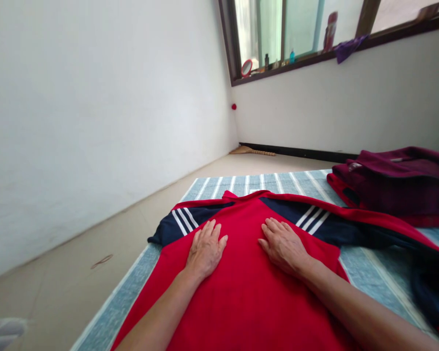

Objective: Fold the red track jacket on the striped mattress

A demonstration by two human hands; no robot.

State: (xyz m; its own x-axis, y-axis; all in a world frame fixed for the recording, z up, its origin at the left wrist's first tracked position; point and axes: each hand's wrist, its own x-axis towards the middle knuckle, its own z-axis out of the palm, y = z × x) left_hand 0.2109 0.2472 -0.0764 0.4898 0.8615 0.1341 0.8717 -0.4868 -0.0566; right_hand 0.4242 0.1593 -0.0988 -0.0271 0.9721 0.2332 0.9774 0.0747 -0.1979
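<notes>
Red jacket (pixel 241 292) lies spread on the striped sheet (pixel 369 278); left hand (pixel 206 247) and right hand (pixel 281 243) palm-down on it, fingers slightly spread. Probably light, soft, floppy; best gripped at both navy shoulders (pixel 170 234).

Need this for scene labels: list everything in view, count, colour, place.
Long-sleeved top: 1, red/navy, white sleeve stripes, spread on sheet
Striped sheet: 1, blue-green/white, under top
Clothes pile: 1, maroon/red, right
Navy fabric: right edge, possibly sleeve
Broom: 1, tan, far corner floor
Loop: 1, reddish-brown, left floor
Blurred item: 1, white, lower left
Floor: 1, beige
Walls: 2, white
Red object: 1, near wall corner
Window: 1, brown-framed, upper right
On sill: mirror, red-rimmed; bottles, dark and blue; flask, red; cloth, purple; others unclear
Left hand, right hand: 1 each, bare, flat on top
</notes>
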